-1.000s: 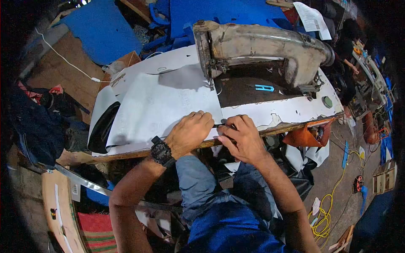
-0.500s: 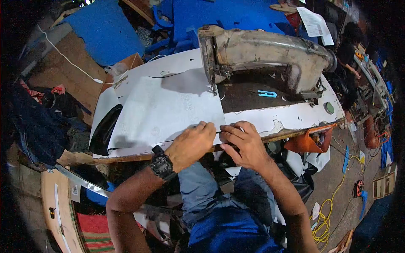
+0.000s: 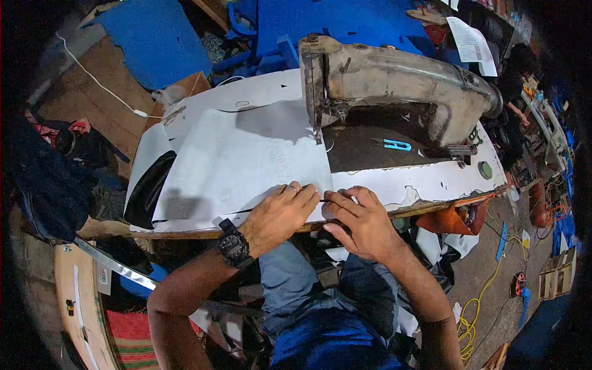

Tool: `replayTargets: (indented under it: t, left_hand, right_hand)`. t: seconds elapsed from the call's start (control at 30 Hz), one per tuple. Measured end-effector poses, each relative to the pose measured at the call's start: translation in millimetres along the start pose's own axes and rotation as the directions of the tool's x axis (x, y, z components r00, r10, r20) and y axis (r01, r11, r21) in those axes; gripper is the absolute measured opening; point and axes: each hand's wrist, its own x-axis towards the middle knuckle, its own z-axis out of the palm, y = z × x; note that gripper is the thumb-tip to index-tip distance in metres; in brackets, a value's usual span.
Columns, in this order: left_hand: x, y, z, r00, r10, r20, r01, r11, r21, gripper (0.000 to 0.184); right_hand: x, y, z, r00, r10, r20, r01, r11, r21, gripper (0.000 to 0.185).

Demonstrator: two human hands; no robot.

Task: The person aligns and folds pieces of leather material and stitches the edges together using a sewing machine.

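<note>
A white sheet (image 3: 246,160) with a dark edge lies over the left part of the sewing table (image 3: 401,185). My left hand (image 3: 280,216), with a black watch above it on the wrist, rests on the sheet's near right corner, its fingers bent and closed at the edge. Right beside it, my right hand (image 3: 357,219) has its fingers curled at the same corner. A small dark strip shows between the fingertips of both hands; how each hand grips it is hidden. The sewing machine (image 3: 394,74) stands beyond my hands, its needle end over the sheet's right side.
A light-blue thread snipper (image 3: 396,145) lies under the machine arm. A green round object (image 3: 485,170) sits at the table's right end. An orange pouch (image 3: 453,216) hangs below the front edge. Yellow cable (image 3: 472,314) lies on the floor. Another person's hand (image 3: 517,113) shows far right.
The view has shifted slightly, so the machine and table appear lower and farther right. My hands stay together at the sheet's corner, with the fingers slightly repositioned.
</note>
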Motion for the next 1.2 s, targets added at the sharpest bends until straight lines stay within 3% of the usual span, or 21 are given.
replayTargets:
  t: [0.63, 0.8, 1.0, 1.2]
  left_hand:
    - [23.4, -49.5, 11.4, 1.000, -0.001, -0.024, -0.002, 0.991, -0.133, 0.044]
    - [26.4, -53.2, 15.5, 0.998, -0.009, -0.060, 0.003, 0.996, -0.092, 0.044]
    - [36.6, -60.6, 18.1, 0.998, -0.024, -0.051, 0.020, 0.996, -0.091, 0.040]
    - [42.3, -69.2, 21.1, 0.997, -0.057, -0.058, 0.052, 0.996, -0.075, 0.038]
  right_hand:
    - [37.1, 22.0, 1.6, 0.997, 0.054, 0.054, -0.053, 0.998, -0.024, 0.046]
    - [42.7, 20.8, -0.2, 0.991, 0.098, 0.088, -0.096, 0.995, -0.025, 0.048]
    - [19.7, 33.2, -8.8, 0.987, 0.155, -0.050, -0.159, 0.983, -0.087, 0.047]
    - [-30.5, 95.2, -56.3, 0.897, 0.352, -0.267, -0.427, 0.846, -0.320, 0.044]
